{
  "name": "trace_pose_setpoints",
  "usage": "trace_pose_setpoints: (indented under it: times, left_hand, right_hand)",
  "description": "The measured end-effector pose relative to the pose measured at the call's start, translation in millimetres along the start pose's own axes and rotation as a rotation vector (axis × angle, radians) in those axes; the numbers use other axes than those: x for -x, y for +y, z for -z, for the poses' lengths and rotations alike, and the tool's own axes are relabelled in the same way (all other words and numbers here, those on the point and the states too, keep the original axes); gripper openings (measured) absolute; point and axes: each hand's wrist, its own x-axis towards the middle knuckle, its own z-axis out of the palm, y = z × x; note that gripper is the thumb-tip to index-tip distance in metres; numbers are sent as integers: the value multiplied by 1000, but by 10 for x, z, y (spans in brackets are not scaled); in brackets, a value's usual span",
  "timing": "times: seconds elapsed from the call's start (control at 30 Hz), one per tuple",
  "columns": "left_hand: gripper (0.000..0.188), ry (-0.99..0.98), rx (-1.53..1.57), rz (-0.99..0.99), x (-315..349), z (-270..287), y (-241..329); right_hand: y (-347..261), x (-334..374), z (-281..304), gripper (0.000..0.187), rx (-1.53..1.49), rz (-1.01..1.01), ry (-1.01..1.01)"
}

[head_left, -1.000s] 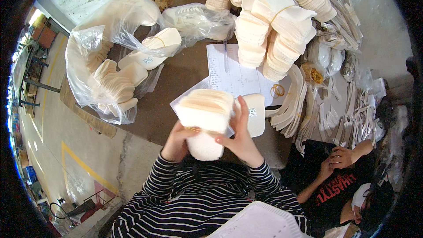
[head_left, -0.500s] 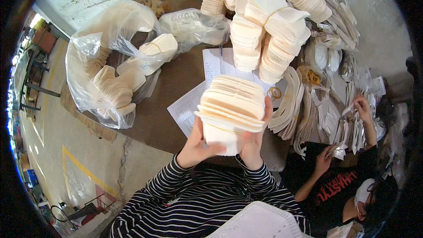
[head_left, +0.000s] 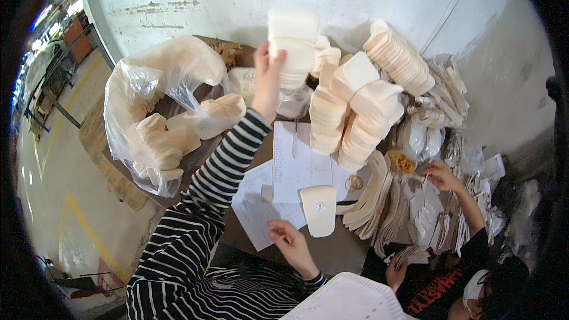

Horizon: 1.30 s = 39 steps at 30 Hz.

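My left hand [head_left: 269, 77] is stretched far forward and grips the left side of a banded stack of cream, rounded pads [head_left: 293, 44]. The stack is held up over the far part of the table, in front of a clear plastic bag, and is slightly smeared by motion. Close to my body, my right hand [head_left: 293, 250] is open and holds nothing, its fingers loosely bent above the edge of a printed sheet [head_left: 256, 210]. Just beyond it lies a single cream pad [head_left: 319, 212] with a small dark mark, partly over the papers.
A large plastic bag of pads [head_left: 139, 83] stands at the left. Tall banded pad stacks [head_left: 358, 104] stand right of centre. A pen [head_left: 295, 139] lies on a notebook [head_left: 302, 172], near rubber bands [head_left: 354, 183]. At right, a co-worker's hand [head_left: 444, 176] handles strips.
The banded stack went from both hands near my body to the far side in my left hand alone. My right hand let go and came down. A single pad now shows on the table.
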Motion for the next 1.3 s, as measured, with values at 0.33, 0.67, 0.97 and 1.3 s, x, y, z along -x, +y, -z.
trace_pose_setpoints:
  times: [0.33, 0.67, 0.97, 1.3]
  left_hand:
    - [84, -181, -765, -273, -229, 245, -1259]
    - [37, -23, -794, -393, 506, 1377, -112]
    - [48, 261, -1311, -268, 1003, 3068, 722]
    - [63, 37, -1338, -207, 1015, 3004, 666]
  right_hand:
    - [308, -84, -115, 12, 361, 188, 201]
    - [286, -91, -137, 9, 492, 328, 157]
    - [277, -105, -127, 8, 542, 336, 93]
    - [233, -76, -111, 9, 575, 219, 86]
